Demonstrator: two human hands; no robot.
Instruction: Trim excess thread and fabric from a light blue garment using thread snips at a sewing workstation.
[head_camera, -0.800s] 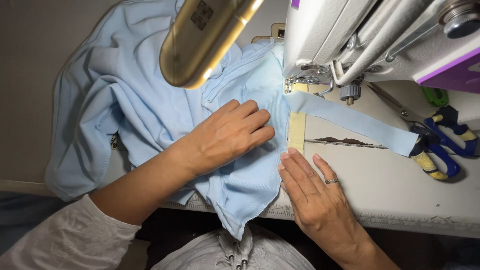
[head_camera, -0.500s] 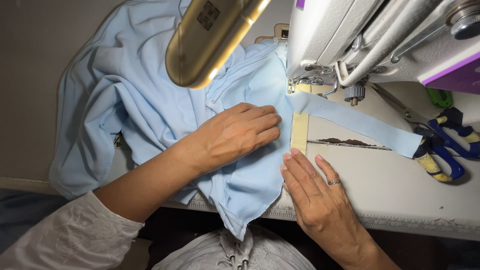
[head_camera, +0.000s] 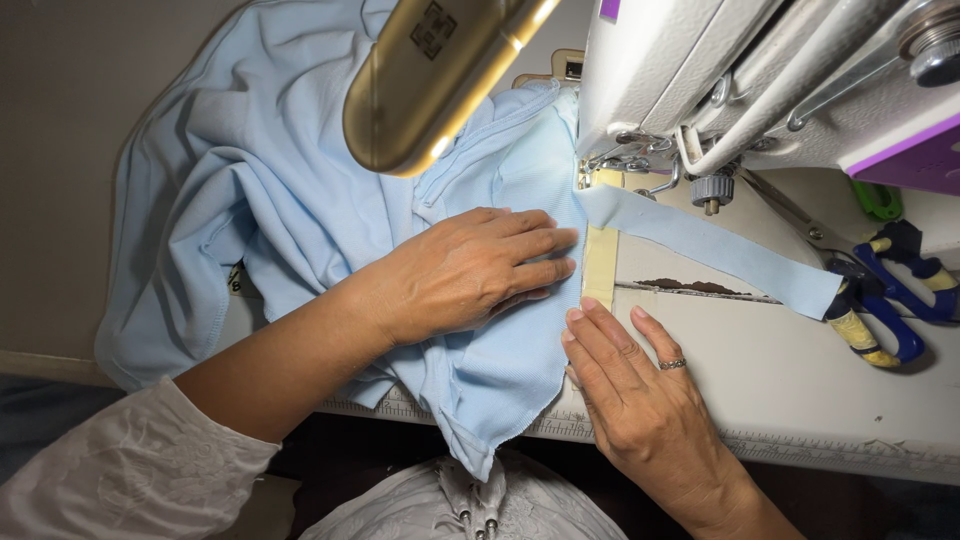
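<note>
Since the earlier pictures the left hand (head_camera: 470, 270) has slid a little to the right across the light blue cloth (head_camera: 260, 190), so its fingertips now lie closer to the cloth's right edge, and the right hand (head_camera: 640, 400) has crept slightly up along that edge. The left hand lies flat and open, palm down, fingers together and pointing right, pressing the cloth onto the white table (head_camera: 800, 390); it grips nothing. The right hand is also open and flat, its fingertips touching the cloth's edge just below a strip of beige tape (head_camera: 600, 262) stuck to the table. A ring shows on one of its fingers.

The cloth is bunched on the left part of the table, with one fold hanging over the front edge toward the person's lap. Its right edge runs up under the sewing machine (head_camera: 740, 80), near the needle area. A narrow blue band (head_camera: 715, 250) leads from there to the right, lying flat on the table. Its far end reaches blue-handled scissors (head_camera: 890, 290) resting at the table's right side. A brass-coloured lamp (head_camera: 430, 75) hangs over the cloth, above the left hand.
</note>
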